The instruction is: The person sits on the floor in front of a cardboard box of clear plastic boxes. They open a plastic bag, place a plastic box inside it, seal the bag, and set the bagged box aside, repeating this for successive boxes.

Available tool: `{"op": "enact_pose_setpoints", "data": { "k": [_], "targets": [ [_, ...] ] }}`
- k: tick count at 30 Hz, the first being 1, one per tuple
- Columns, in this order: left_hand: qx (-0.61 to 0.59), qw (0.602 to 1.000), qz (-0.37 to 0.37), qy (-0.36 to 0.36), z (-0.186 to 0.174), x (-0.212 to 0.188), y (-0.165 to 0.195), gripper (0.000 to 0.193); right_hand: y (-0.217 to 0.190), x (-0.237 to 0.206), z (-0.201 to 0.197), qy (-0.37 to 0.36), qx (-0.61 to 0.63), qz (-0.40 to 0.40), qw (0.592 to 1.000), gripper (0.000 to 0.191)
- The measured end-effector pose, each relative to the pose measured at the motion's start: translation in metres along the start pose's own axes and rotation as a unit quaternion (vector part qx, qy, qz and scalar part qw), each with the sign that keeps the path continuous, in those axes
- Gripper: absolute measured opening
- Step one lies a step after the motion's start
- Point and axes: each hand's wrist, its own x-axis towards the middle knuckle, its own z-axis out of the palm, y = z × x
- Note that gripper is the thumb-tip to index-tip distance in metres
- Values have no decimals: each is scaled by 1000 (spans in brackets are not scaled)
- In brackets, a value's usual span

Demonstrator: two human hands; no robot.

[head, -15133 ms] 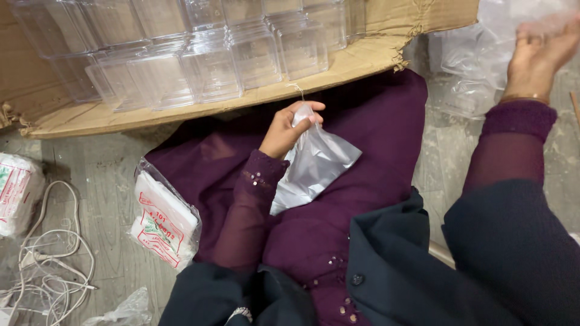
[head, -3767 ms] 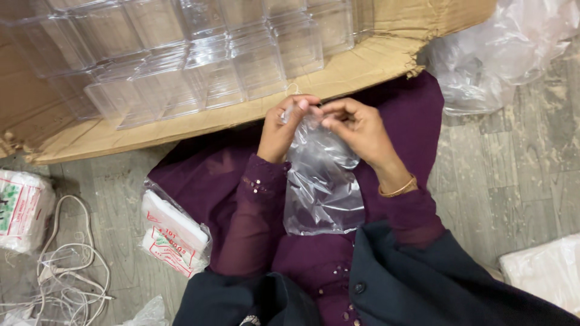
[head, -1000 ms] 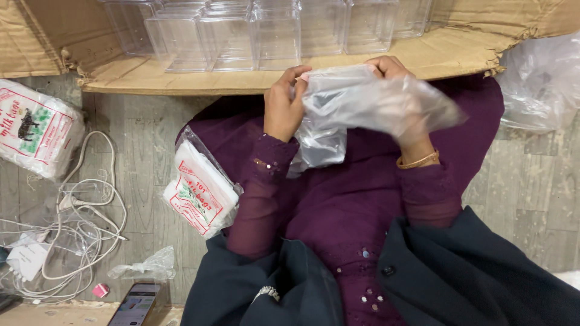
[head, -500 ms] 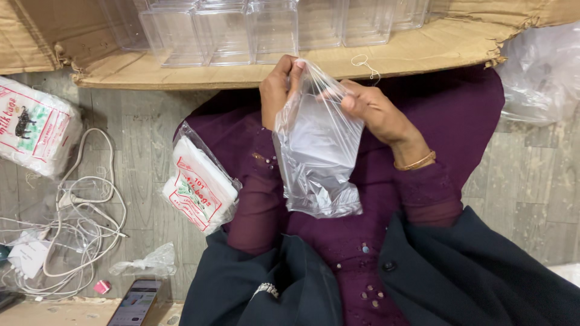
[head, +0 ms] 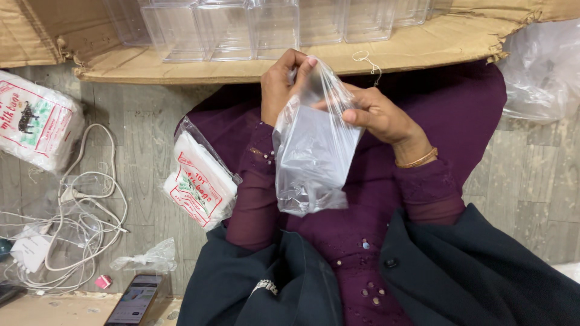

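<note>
A clear plastic bag [head: 311,163] hangs upright over my lap, which is covered in purple cloth. My left hand [head: 281,84] pinches the bag's top edge on its left side. My right hand [head: 377,118] grips the top edge on the right side, a gold bangle on its wrist. The bag's mouth is held between the two hands; the bag looks empty. A thin loop of thread or rubber band [head: 364,58] lies just above my right hand on the cardboard.
A cardboard box [head: 386,51] with several clear plastic containers [head: 241,24] lies ahead. A packet of plastic bags [head: 202,184] rests by my left knee, another pack [head: 33,121] at far left. White cables [head: 72,235], a phone [head: 133,302] and crumpled plastic [head: 538,66] lie on the floor.
The bag, spread sideways a second ago, now hangs straight down. My right hand has shifted to pinch its top right edge; my left hand holds the top left as before.
</note>
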Motion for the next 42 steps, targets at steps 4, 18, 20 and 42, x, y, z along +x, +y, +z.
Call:
{"op": "enact_pose_setpoints", "data": {
  "k": [4,18,20,42],
  "targets": [
    [-1,1000,5,-16,1,0,3,24,-2,-1,2,-22,-38,0,999,56],
    [2,997,40,-63,8,-5,0,27,-15,9,29,-125,13,9,992,37],
    [3,997,32,-77,9,-5,0,28,-9,5,28,-111,25,28,993,36],
    [-9,998,47,-44,17,2,-11,14,156,-298,-178,803,-10,-143,578,59]
  ]
}}
